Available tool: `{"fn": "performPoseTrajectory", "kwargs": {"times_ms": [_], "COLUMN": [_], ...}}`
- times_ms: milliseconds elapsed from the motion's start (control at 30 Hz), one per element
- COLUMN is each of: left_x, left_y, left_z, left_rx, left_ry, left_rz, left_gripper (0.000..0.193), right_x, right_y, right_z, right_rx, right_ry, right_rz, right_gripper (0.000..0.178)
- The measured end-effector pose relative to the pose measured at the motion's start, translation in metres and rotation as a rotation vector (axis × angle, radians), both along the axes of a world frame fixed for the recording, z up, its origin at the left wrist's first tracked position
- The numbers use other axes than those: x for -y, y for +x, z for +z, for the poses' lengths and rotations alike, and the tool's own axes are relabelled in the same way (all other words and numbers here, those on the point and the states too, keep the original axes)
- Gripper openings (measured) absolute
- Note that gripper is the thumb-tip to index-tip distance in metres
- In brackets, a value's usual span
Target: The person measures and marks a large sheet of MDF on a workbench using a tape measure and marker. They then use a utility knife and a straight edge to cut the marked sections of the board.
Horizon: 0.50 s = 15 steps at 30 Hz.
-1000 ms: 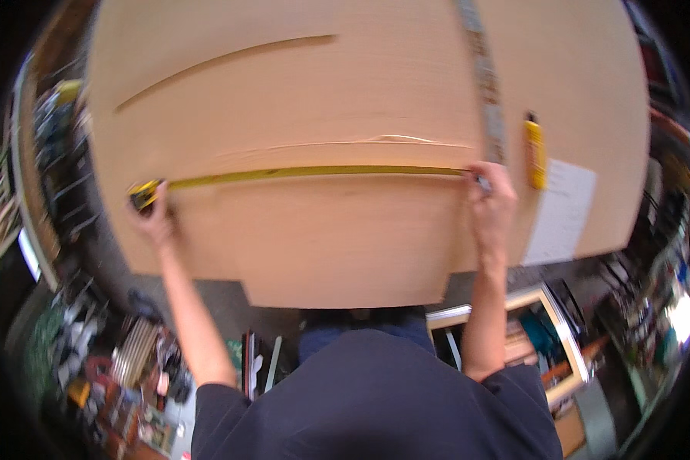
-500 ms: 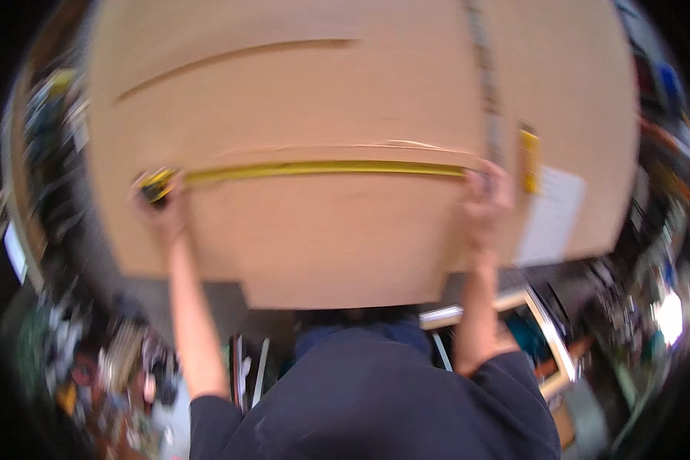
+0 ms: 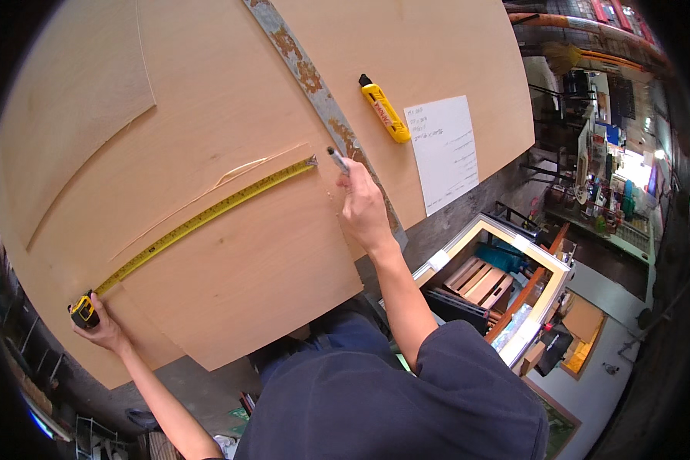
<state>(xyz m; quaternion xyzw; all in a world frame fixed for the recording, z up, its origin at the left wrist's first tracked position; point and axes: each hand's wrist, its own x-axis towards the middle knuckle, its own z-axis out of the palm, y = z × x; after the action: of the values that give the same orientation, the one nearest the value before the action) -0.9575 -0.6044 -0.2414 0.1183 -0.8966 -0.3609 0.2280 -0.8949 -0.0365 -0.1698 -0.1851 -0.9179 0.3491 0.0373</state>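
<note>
My left hand [image 3: 109, 330] is closed round the black-and-yellow case of a tape measure [image 3: 84, 311] at the lower left of the wood sheet. The yellow blade runs out from it, slanting up to the right, and lies over a smaller wood panel [image 3: 241, 264]. Just right of the blade's metal hook, my right hand [image 3: 366, 213] grips a dark-tipped grey pen [image 3: 336, 158], its tip pointing up and left. Hook and hand are apart. A thin sliver of wood [image 3: 241, 170] lies along the blade's far side.
A rusty metal straightedge [image 3: 307, 77] crosses the large wood sheet [image 3: 199, 46]. To its right lie a yellow utility knife [image 3: 385, 110] and a white paper with handwriting [image 3: 445, 165]. A light-framed open box [image 3: 479, 226] with wooden pieces stands below right, beside the sheet's edge.
My right hand has come off the hook end of the tape, and a pen now shows in it. The left hand keeps the case. The whole view has turned and is sharper.
</note>
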Motion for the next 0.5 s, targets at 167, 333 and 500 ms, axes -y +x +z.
{"fn": "performPoseTrajectory", "kwargs": {"times_ms": [167,333,500], "left_x": [0.003,0.001,0.002], "left_y": [0.001,0.0,0.0], "left_z": [0.0,0.001,0.0], "left_rx": [-0.021,-0.022,-0.038], "left_ry": [0.033,-0.019,-0.006], "left_rz": [0.001,-0.003,-0.03], "left_gripper": [0.055,0.055,0.054], "right_x": [0.005,0.011,0.019], "right_y": [0.012,0.018,0.027], "right_z": [-0.006,-0.004,-0.012], "right_rx": [-0.08,-0.041,-0.084], "right_ry": [0.028,0.059,0.072], "right_rz": [-0.115,-0.185,-0.259], "right_gripper": [0.026,0.025,0.022]}}
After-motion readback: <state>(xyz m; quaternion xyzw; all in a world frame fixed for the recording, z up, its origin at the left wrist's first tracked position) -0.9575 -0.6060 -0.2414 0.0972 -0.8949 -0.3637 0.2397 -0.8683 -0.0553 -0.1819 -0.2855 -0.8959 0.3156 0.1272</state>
